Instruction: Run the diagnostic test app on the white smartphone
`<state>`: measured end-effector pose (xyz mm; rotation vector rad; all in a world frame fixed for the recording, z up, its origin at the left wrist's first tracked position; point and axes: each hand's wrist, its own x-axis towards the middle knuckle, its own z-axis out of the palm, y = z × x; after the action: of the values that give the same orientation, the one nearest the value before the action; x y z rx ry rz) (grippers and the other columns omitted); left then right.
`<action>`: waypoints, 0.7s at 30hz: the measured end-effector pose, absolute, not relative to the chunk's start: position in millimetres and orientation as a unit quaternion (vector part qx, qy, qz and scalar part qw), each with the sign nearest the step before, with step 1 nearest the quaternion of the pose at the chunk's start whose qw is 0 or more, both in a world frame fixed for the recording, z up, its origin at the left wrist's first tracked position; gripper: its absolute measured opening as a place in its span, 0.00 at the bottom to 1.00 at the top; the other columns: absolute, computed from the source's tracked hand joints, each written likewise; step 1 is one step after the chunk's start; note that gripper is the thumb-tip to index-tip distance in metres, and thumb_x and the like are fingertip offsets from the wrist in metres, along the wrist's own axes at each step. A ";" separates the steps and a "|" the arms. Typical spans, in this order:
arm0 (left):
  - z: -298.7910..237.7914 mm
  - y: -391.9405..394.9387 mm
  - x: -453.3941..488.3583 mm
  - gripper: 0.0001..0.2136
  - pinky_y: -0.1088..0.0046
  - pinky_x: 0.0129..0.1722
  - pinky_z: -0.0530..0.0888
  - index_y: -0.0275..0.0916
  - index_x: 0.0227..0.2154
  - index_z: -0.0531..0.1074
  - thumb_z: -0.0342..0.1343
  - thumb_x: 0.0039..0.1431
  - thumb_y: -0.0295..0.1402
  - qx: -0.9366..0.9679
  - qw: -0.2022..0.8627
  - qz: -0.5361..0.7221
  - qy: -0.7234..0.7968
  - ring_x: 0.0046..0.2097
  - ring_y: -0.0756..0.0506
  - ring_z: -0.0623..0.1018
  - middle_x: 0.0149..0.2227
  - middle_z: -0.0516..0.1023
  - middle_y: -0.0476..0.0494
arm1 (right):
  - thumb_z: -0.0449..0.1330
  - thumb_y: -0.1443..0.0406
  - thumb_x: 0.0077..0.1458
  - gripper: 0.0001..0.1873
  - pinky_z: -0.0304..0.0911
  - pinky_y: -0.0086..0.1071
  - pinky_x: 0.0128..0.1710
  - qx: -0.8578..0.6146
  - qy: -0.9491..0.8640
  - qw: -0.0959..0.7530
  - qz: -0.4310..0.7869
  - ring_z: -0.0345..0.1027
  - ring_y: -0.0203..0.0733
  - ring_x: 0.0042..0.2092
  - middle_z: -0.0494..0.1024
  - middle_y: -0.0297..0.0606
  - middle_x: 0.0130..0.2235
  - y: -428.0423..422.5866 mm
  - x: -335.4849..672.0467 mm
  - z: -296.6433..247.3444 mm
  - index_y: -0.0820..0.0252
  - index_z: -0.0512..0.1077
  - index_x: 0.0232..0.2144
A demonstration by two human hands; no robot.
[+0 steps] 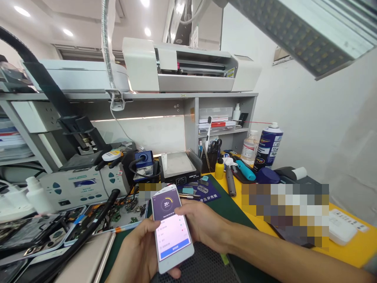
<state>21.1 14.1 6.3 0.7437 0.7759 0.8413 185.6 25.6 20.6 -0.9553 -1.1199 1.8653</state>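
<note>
A white smartphone (pixel 173 232) is held tilted up in front of me, its screen lit with a ring reading 25 and a blue button near the bottom. My left hand (pixel 141 245) grips its left edge, with the thumb over the screen's side and a fingertip showing under the lower end. My right hand (pixel 203 224) wraps the right edge, its thumb lying over the upper part of the screen. The fingers behind the phone are hidden. Below the phone is a black perforated mat (pixel 203 263) on the green work surface (pixel 244 232).
At left stand a soldering station (pixel 85 184) and trays of circuit boards (pixel 132 210). A hot plate (pixel 176 165), razor blades on a blue mat (pixel 216 193), a grey handled tool (pixel 230 181), and a spray can (pixel 268 147) sit behind. The right side is partly pixelated.
</note>
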 end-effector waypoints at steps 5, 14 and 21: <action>14.1 11.6 24.3 0.18 0.64 0.20 0.77 0.35 0.54 0.64 0.49 0.62 0.35 0.332 0.784 0.389 0.351 0.34 0.38 0.79 0.34 0.80 0.38 | 0.57 0.59 0.49 0.16 0.61 0.39 0.41 -0.372 -0.443 0.372 0.726 0.65 0.42 0.33 0.73 0.37 0.31 25.2 186.0 21.0 0.61 0.72 0.40; 17.0 8.5 24.7 0.18 0.65 0.20 0.76 0.34 0.53 0.66 0.48 0.63 0.36 0.332 0.780 0.392 0.359 0.34 0.39 0.78 0.35 0.79 0.38 | 0.56 0.63 0.54 0.17 0.62 0.39 0.40 -0.383 -0.439 0.378 0.720 0.68 0.43 0.33 0.76 0.39 0.34 23.6 185.8 20.2 0.61 0.73 0.45; 20.0 6.7 25.0 0.18 0.65 0.22 0.76 0.33 0.53 0.67 0.48 0.63 0.36 0.341 0.772 0.393 0.364 0.33 0.41 0.76 0.33 0.77 0.41 | 0.55 0.65 0.54 0.19 0.62 0.39 0.41 -0.366 -0.444 0.378 0.725 0.71 0.46 0.37 0.79 0.42 0.38 23.3 187.0 22.3 0.61 0.74 0.48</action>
<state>25.0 6.7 20.0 0.7401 0.7896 0.8514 187.0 23.3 22.3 -0.9346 -1.1347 1.8535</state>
